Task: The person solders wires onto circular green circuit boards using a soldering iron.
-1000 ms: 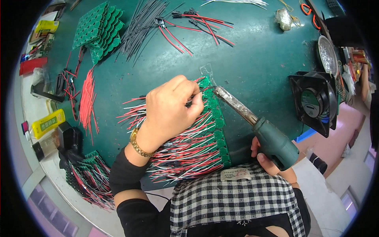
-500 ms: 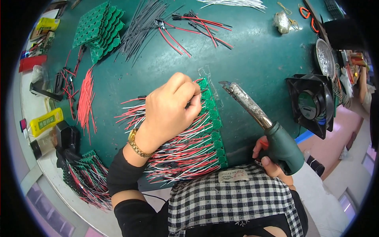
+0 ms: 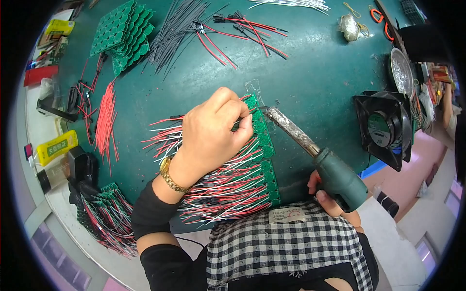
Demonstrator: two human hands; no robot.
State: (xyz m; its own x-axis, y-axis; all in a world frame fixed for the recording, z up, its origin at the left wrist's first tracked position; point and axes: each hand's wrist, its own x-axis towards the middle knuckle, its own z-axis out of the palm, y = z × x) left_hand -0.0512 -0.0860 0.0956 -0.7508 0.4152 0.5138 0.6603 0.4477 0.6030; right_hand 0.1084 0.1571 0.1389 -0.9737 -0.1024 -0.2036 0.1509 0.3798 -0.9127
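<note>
My left hand (image 3: 213,123) is closed in a pinch over the far end of a panel of round green circuit boards (image 3: 264,150). A thin wire seems to be between thumb and forefinger, its end mostly hidden by the fingers. My right hand (image 3: 326,194) grips the dark green handle of a soldering iron (image 3: 340,182). Its metal barrel slants up and left, and the tip is at the panel's right edge, close to my left fingertips; whether it touches cannot be made out. Red and white wires (image 3: 223,186) fan leftward from the panel.
Stacked green boards (image 3: 121,31), black wires (image 3: 174,34), a red wire bundle (image 3: 106,121) and red-black connector leads (image 3: 257,31) lie farther back and left. A black fan (image 3: 383,128) stands at right, beside a round metal dish (image 3: 400,70). Wired boards (image 3: 109,218) hang lower left.
The soldering iron has moved left and slightly down, bringing its tip from beside the panel to its edge. My left hand has shifted only slightly, its thumb farther right.
</note>
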